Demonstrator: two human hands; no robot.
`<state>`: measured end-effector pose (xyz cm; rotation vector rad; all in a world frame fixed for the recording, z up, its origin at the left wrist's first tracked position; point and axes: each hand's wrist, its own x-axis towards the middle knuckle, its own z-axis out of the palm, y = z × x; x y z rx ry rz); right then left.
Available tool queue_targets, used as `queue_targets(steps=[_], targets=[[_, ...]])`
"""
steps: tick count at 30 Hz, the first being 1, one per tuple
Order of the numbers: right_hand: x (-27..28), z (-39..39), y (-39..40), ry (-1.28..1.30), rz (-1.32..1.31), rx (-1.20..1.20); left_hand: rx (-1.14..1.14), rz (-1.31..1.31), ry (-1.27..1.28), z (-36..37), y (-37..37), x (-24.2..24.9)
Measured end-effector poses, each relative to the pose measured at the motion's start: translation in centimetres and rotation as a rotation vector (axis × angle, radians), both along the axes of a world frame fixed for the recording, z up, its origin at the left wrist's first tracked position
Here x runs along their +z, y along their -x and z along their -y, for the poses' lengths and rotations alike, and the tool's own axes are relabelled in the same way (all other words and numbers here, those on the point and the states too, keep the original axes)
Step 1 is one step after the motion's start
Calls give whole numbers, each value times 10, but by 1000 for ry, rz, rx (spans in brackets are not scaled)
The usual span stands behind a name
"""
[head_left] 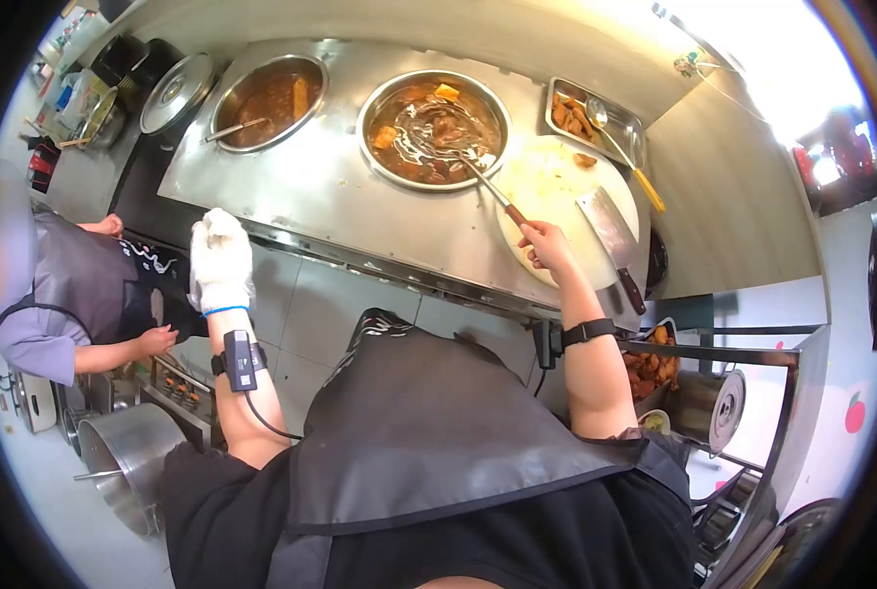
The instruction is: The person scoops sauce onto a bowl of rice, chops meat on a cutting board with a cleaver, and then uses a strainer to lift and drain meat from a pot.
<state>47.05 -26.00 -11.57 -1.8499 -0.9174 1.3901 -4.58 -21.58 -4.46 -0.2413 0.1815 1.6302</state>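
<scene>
My right hand [548,245] grips the brown handle of a ladle [498,196], whose metal shaft slopes into a round pot [364,144] of brown broth. The ladle's head is hidden in the swirling liquid, where several yellowish pieces float. My left hand [220,258], in a white glove, is raised in front of the counter's near edge, apart from the pots. Its fingers look curled in, and whatever may be inside them is hidden. Close to my right hand lie a round cutting board [547,201] and a cleaver [607,231] with a dark handle.
Another pot [222,106] of broth with a utensil sits left, beside a metal lid [178,93]. A tray [632,147] holds browned food and a yellow-handled spoon [647,189]. On the left stands a co-worker [85,285] in an apron. Large steel pots [129,456] stand below.
</scene>
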Motion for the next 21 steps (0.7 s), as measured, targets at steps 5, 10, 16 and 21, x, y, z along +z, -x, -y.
queue_targets(steps=[5,10,16,21], targets=[[7,2,18,-4,47,-14,-102,68,-60,-28,7,-12],[14,9,30,-14,27,-47,-206,101,-162,-53,7,-20],[-11,20,36,-58,-19,-17,-171,86,15,-59,-1,-13],[-20,20,56,-134,160,3,-150,-11,109,-57,-13,-13]])
